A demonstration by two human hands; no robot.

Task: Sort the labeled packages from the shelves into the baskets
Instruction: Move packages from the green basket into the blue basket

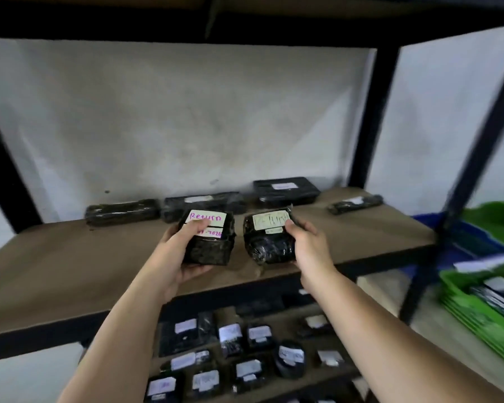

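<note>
Now left hand (177, 253) grips black "Return" package (208, 245); right hand (309, 242) grips black wrapped package (269, 242), label blurred.

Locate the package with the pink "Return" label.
Head view, left of centre: the pink-labelled package is gripped in the left hand above the shelf board's front edge, beside the package held by the right hand.
</note>
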